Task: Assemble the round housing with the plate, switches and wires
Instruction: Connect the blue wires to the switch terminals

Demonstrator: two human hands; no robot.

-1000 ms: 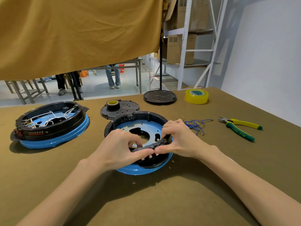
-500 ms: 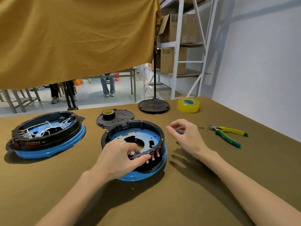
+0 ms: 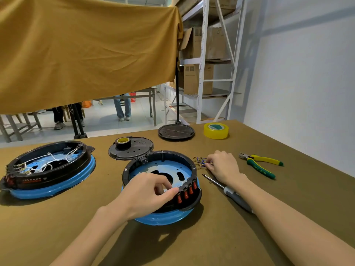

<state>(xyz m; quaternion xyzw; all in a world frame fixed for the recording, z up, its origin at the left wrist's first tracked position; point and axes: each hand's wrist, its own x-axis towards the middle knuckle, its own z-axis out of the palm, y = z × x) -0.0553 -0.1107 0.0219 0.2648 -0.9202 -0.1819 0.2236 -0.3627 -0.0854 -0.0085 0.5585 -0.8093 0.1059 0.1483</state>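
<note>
At the middle of the brown table, the left hand rests on the near rim of the round housing, its fingers curled and its thumb and forefinger pinching the rim just beside the row of four red switches set in the front of the black ring. Inside the ring lies the blue plate, with dark cut-outs in it, and the housing sits on a blue base. The right hand lies on the table just right of the housing, fingers bent and their tips pinching a small bundle of blue wires with metal ends. A screwdriver lies partly under the right wrist, its tip pointing towards the housing. Further right are pliers with yellow and green handles. Behind the housing a black lid carries a small roll of dark tape; a roll of yellow tape and a round stand base sit near the far edge. At the left stands a second housing, filled with white wires.
</note>
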